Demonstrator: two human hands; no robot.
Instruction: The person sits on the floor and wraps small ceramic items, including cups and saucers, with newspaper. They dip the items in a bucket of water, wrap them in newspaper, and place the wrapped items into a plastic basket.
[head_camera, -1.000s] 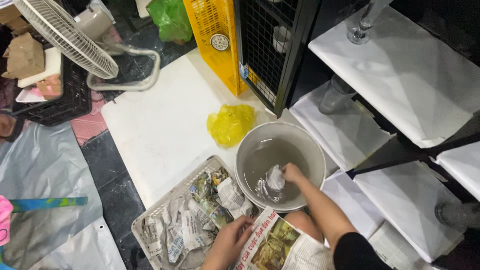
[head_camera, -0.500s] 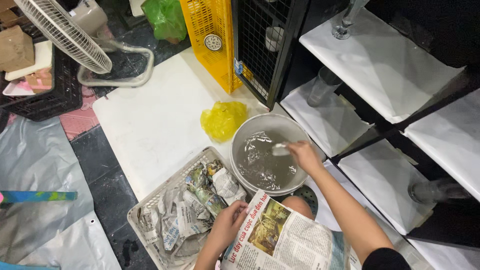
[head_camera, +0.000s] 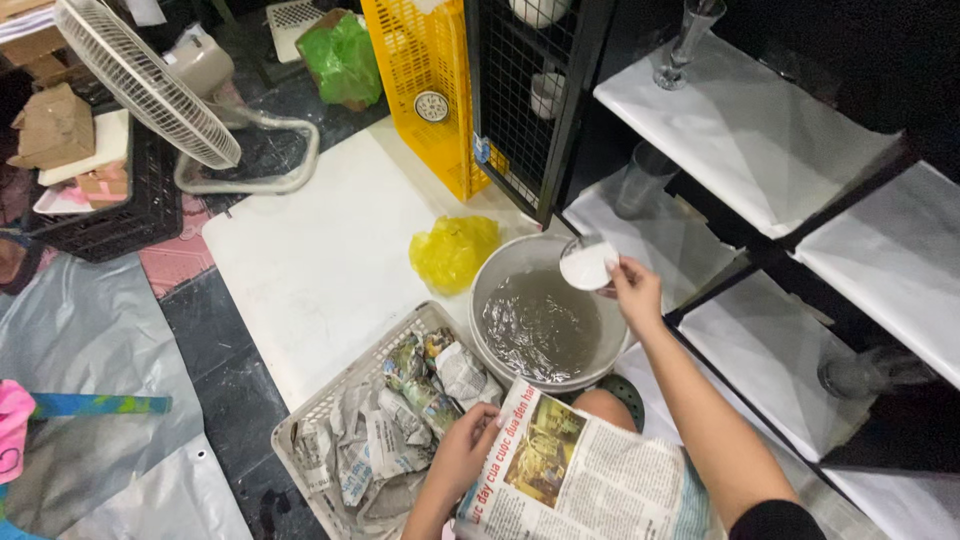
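The newspaper (head_camera: 590, 480) ran off the bottom edge, and the left hand (head_camera: 462, 452) covered its near-left corner. The fan (head_camera: 140, 80) was cut by the top edge. The basket (head_camera: 345, 385) floor lay hidden under crumpled paper (head_camera: 400, 420).

1. The right hand (head_camera: 636, 290) holds a small white dish (head_camera: 587, 266) over the far rim of a grey bucket (head_camera: 500, 275) of rippled water.
2. The left hand (head_camera: 463, 452) grips the edge of a newspaper (head_camera: 590, 480) lying on the lap.
3. A white basket (head_camera: 300, 425) of crumpled newspaper sits just beside the bucket.
4. A yellow plastic bag (head_camera: 455, 250) lies on the white board (head_camera: 320, 270).
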